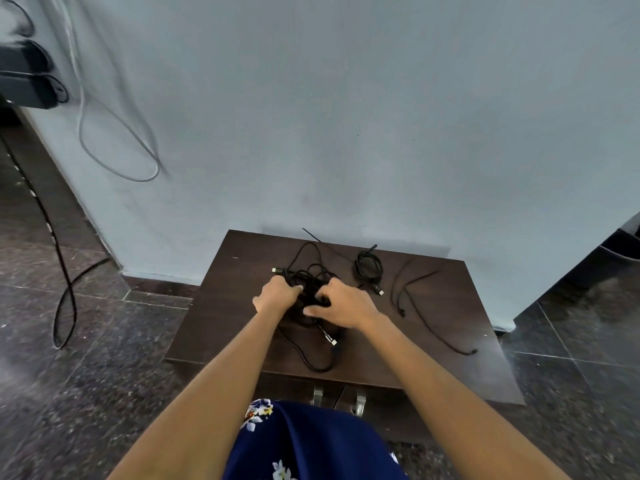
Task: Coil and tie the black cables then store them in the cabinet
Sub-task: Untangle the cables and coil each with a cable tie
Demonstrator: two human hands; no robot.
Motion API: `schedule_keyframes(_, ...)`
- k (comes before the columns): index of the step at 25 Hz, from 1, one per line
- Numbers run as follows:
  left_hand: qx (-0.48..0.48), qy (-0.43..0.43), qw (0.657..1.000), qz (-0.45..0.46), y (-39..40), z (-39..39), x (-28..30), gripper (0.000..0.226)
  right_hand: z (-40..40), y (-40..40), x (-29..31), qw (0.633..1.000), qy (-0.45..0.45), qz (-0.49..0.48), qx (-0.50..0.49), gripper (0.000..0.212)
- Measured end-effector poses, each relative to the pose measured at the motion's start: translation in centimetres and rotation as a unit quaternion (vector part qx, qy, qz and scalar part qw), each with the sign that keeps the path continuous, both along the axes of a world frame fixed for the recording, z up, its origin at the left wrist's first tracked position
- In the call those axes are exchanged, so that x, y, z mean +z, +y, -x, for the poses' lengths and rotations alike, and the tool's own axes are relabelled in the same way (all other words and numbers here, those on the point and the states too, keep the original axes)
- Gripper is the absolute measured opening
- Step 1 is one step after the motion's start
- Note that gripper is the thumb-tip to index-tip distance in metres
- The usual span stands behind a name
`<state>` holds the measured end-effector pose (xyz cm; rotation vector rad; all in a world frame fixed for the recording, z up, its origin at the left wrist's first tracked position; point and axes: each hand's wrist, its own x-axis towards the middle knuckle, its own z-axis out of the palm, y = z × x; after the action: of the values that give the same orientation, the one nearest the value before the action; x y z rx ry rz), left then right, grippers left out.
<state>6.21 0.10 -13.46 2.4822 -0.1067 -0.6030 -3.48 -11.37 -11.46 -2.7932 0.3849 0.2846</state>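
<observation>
While both hands work at the cabinet point(221, 306) top's middle, left hand point(277, 295) and right hand point(341, 303) grip the tangled black cable point(310, 275) between them; a coiled cable point(369, 268) lies just right of it.

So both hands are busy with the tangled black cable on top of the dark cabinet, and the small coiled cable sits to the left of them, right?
Not quite. The head view shows the left hand and right hand gripping the tangled black cable on the dark cabinet, but the small coiled cable lies to their right, not their left, towards the wall.
</observation>
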Motion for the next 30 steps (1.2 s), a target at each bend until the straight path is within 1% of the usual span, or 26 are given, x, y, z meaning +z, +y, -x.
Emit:
schedule_keyframes(1,0.005,0.019,0.998,0.064,0.4,0.0,0.4,0.029,0.3,0.5,-0.2,0.999,0.010,0.037,0.020,0.051)
schedule_keyframes(2,0.011,0.023,0.993,0.116,0.7,-0.1,1.1,0.026,0.6,0.8,-0.6,0.998,-0.004,0.060,0.018,0.046)
schedule_keyframes(3,0.013,0.021,0.988,0.149,1.0,-0.3,2.0,0.029,0.8,1.2,-0.7,0.998,-0.027,0.063,0.000,0.038)
schedule_keyframes(4,0.016,0.018,0.984,0.174,1.4,-0.4,3.4,0.030,1.1,1.5,-0.7,0.997,-0.046,0.058,-0.024,0.032)
schedule_keyframes(6,0.035,0.007,0.972,0.231,2.4,-1.1,6.5,0.028,1.4,1.8,-0.4,0.994,-0.067,0.059,-0.066,0.034)
schedule_keyframes(8,0.061,0.002,0.955,0.291,3.5,-2.0,9.3,0.024,1.7,2.1,0.3,0.988,-0.101,0.057,-0.106,0.031)
schedule_keyframes(10,0.067,-0.018,0.944,0.323,4.5,-2.6,11.7,0.021,1.9,2.2,1.1,0.977,-0.137,0.057,-0.151,0.029)
schedule_keyframes(12,0.064,-0.069,0.941,0.325,5.3,-2.8,13.8,0.025,2.1,2.1,1.7,0.973,-0.132,0.076,-0.174,0.040)
schedule_keyframes(14,0.048,-0.127,0.943,0.305,6.1,-2.8,16.1,0.026,2.4,2.2,2.0,0.968,-0.118,0.089,-0.202,0.048)
schedule_keyframes(15,0.029,-0.152,0.946,0.284,6.5,-2.9,17.2,0.025,2.5,2.2,2.0,0.964,-0.121,0.063,-0.228,0.048)
schedule_keyframes(16,0.011,-0.178,0.950,0.256,6.8,-2.9,18.1,0.024,2.7,1.9,1.9,0.957,-0.130,0.012,-0.259,0.046)
schedule_keyframes(18,-0.006,-0.219,0.952,0.212,7.3,-2.7,19.2,0.030,3.0,1.4,1.8,0.930,-0.177,-0.120,-0.298,0.036)
schedule_keyframes(19,-0.009,-0.228,0.951,0.207,7.5,-2.7,19.3,0.029,3.0,1.4,2.1,0.912,-0.214,-0.175,-0.303,0.030)
schedule_keyframes(21,-0.010,-0.223,0.951,0.213,7.7,-2.4,19.1,0.031,2.7,1.8,3.6,0.876,-0.286,-0.252,-0.297,0.025)
schedule_keyframes(22,-0.015,-0.215,0.953,0.214,7.8,-2.2,18.7,0.032,2.5,1.9,4.7,0.866,-0.311,-0.267,-0.288,0.023)
schedule_keyframes(23,-0.023,-0.210,0.954,0.212,7.8,-2.1,18.4,0.031,2.1,1.9,5.7,0.863,-0.326,-0.265,-0.281,0.022)
schedule_keyframes(25,-0.029,-0.203,0.956,0.211,7.8,-1.7,18.0,0.030,1.5,1.5,7.3,0.867,-0.322,-0.246,-0.291,0.022)
schedule_keyframes(27,-0.020,-0.206,0.953,0.224,7.8,-1.5,18.5,0.030,1.5,0.9,7.7,0.873,-0.286,-0.247,-0.307,0.025)
schedule_keyframes(28,-0.020,-0.209,0.951,0.228,7.9,-1.5,18.9,0.031,1.7,0.8,7.3,0.869,-0.272,-0.264,-0.319,0.024)
schedule_keyframes(30,-0.037,-0.217,0.949,0.226,8.0,-1.4,19.6,0.031,2.6,1.0,5.9,0.846,-0.258,-0.313,-0.347,0.020)
